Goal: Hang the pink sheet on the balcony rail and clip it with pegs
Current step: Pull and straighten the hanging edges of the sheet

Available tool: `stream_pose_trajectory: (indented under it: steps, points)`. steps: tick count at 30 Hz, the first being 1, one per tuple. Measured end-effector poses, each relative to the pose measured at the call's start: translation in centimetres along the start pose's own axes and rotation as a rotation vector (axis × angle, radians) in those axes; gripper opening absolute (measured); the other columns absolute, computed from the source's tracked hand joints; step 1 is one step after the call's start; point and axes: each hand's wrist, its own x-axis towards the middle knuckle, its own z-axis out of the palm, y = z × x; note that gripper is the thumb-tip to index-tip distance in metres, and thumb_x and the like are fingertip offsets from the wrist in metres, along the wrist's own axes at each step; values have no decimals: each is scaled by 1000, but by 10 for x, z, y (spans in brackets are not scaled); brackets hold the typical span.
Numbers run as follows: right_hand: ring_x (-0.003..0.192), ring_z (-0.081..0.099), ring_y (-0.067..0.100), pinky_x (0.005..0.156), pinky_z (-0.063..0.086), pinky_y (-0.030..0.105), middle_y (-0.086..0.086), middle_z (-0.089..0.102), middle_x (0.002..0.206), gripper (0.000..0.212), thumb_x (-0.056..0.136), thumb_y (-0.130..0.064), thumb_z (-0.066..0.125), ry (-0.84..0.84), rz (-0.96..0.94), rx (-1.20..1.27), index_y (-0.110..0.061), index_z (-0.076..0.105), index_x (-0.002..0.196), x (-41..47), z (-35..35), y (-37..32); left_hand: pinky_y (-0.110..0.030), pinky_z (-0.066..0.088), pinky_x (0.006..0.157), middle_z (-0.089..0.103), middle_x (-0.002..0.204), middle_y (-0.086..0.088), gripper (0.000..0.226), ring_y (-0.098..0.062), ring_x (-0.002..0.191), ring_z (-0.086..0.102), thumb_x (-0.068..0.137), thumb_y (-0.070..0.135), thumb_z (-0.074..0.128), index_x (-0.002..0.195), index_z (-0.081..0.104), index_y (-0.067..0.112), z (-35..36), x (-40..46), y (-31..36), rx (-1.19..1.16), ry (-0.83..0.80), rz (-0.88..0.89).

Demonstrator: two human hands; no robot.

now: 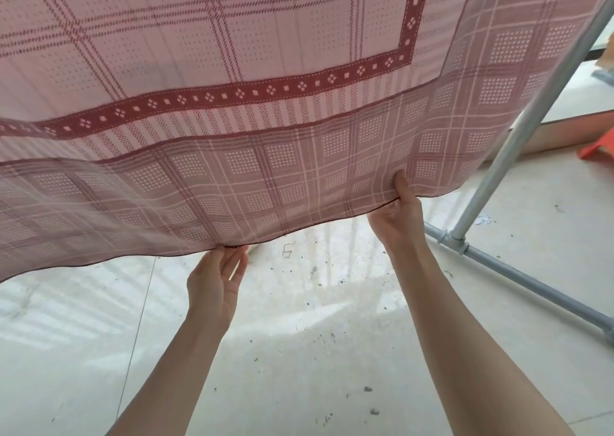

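Observation:
The pink sheet (232,103), checked with a dark red patterned border, hangs from above and fills the upper half of the head view. Its lower hem runs from lower left up to the right. My left hand (214,282) pinches the hem near the middle, thumb in front and fingers behind the cloth. My right hand (397,209) grips the hem farther right and higher, thumb pressed on the front of the fabric. No pegs are in view, and the top edge of the sheet is out of frame.
A grey metal rack pole (518,136) slants down at the right to a floor bar (531,282) with a joint. The pale tiled floor (299,352) is speckled with dirt. An orange object (598,148) lies at the far right by a low ledge.

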Motion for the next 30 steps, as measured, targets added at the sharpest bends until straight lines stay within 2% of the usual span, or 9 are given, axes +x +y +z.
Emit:
stream_pose_trajectory:
  steps: [3,5,8,13,19,22,25,28,30]
  points:
    - [137,34,16,115,26,37,3,48,142,22,77,-18,68,138,-69,-36,-13,69,98,6,-16,-4,-24,57,71,71,68,-3,18,-13,73,70,92,5,47,79,59,6,4,0,-1,5,-16,-7]
    - [142,18,19,117,22,38,-1,51,137,32,66,-19,78,207,-95,-27,-16,70,97,7,-24,-10,-25,57,70,71,69,-4,17,-14,74,70,92,5,47,80,59,6,8,1,-4,14,-26,-17]
    - [132,43,15,111,33,40,-4,63,101,27,76,-17,70,261,-110,-70,-14,65,103,3,-22,-23,-25,58,70,71,67,-4,18,-14,72,70,92,4,48,78,59,6,15,0,-9,23,-41,-26]
    - [92,64,14,83,54,37,2,67,100,16,87,-9,61,358,-144,-150,-9,60,102,-5,-14,-31,-24,55,70,72,70,-4,19,-14,76,70,92,5,47,79,60,7,24,-1,-13,63,-39,-43]
    - [112,58,22,94,46,33,4,63,106,12,91,1,52,462,-127,-382,-9,57,96,-23,-4,-39,-28,50,77,68,84,-6,16,-16,85,66,90,8,50,78,60,11,28,-10,2,288,0,-61]
    - [119,54,23,84,45,26,7,60,111,11,93,-5,45,685,-49,-599,-8,55,95,-39,2,-36,-29,48,74,64,93,-7,11,-20,82,62,94,18,50,96,57,11,21,-13,10,601,-53,-127]
    - [122,50,28,100,40,40,14,50,135,38,93,-20,53,824,147,-910,-5,48,127,-66,22,-23,-32,45,79,59,114,-12,36,-27,100,58,93,28,50,125,45,11,14,-26,29,1192,-290,-236]
    - [131,41,30,105,35,39,12,40,146,65,89,-29,60,692,162,-1449,-10,31,143,-100,78,-21,-29,35,98,36,143,-11,55,-25,126,43,94,40,44,140,27,16,26,-56,72,1725,-637,-136]
    - [132,40,27,101,35,34,7,42,145,74,86,-29,64,503,127,-1732,-16,23,147,-117,131,-32,-40,26,110,16,153,-9,62,-26,138,24,94,46,37,146,14,20,52,-80,115,1923,-740,-46]
